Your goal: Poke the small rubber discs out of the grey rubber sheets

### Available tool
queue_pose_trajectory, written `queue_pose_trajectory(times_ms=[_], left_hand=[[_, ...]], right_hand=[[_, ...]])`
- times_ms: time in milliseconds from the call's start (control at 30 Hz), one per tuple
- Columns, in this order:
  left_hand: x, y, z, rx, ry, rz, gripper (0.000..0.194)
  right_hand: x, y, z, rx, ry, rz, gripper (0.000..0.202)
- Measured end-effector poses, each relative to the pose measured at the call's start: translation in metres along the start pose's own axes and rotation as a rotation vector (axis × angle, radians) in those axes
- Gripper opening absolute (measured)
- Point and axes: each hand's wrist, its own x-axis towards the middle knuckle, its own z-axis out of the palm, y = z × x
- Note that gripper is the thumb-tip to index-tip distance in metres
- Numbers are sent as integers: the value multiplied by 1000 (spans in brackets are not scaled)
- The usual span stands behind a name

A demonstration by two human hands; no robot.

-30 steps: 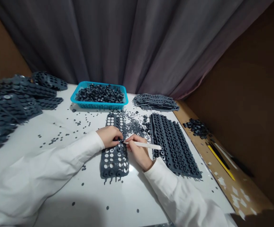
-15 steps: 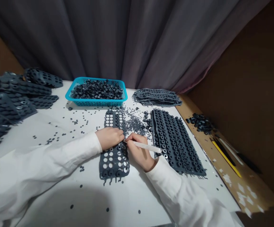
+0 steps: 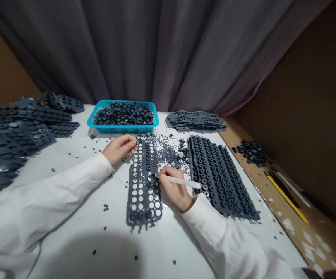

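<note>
A dark rubber sheet with rows of round holes [image 3: 145,197] lies lengthwise in front of me; some holes show white, others are filled with dark rings. My left hand [image 3: 120,149] is closed at the sheet's far left corner, fingertips pinched; what they hold, if anything, is too small to make out. In my right hand [image 3: 174,188] is a white pen-like tool [image 3: 184,182], its tip at the right-hand rows near the sheet's middle. Small dark discs [image 3: 168,153] are scattered just right of the sheet.
Behind is a blue basket [image 3: 123,129] of dark pieces. Stacked sheets [image 3: 223,176] lie to the right, flatter ones [image 3: 196,121] behind, and piled sheets [image 3: 17,131] at left. A yellow cutter [image 3: 287,198] rests on the brown board.
My left hand has moved from the sheet's middle to its far left corner, uncovering the rows. The view has shifted slightly. My right hand still holds the tool near the right-hand rows.
</note>
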Motion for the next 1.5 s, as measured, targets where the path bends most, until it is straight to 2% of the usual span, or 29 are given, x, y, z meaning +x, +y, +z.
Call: queue_pose_trajectory(times_ms=[33, 100, 200, 367, 567, 733, 800, 1033, 1067, 1167, 1233, 1333, 1400, 1500], left_hand=[[1, 1, -6, -198, 29, -151, 15], [0, 2, -13, -471, 2, -378, 11], [-9, 1, -10, -643, -36, -560, 6], [-22, 4, 6, -748, -107, -670, 11], [-30, 12, 10, -856, -200, -676, 11], [-28, 12, 12, -881, -207, -754, 31], [-27, 11, 13, -874, -189, -759, 31], [-29, 12, 15, -792, -138, -689, 3], [-28, 12, 16, -769, -139, -677, 10], [-20, 9, 19, -595, -151, -510, 28], [-14, 7, 22, -454, -160, -374, 27], [-5, 4, 27, -317, -202, -282, 16], [0, 3, 29, -92, -283, -97, 15], [5, 3, 30, 412, -461, 337, 18]], right_hand=[[0, 0, 0, 28, 5, 22, 18], [0, -1, -1, 89, 42, 70, 16], [2, -2, 0, 152, 117, 130, 14], [8, -2, 6, 188, 138, 148, 15], [13, -4, 11, 205, 208, 112, 11], [15, 2, 11, 220, 196, 86, 8], [15, 6, 12, 236, 194, 79, 8], [13, 9, 14, 230, 183, 76, 9], [13, 9, 14, 227, 179, 75, 9], [14, 7, 14, 192, 167, 60, 12], [14, 4, 13, 168, 165, 46, 15], [15, 1, 12, 153, 169, 36, 18], [15, 1, 11, 143, 174, 37, 18], [14, 0, 10, 128, 160, 30, 17]])
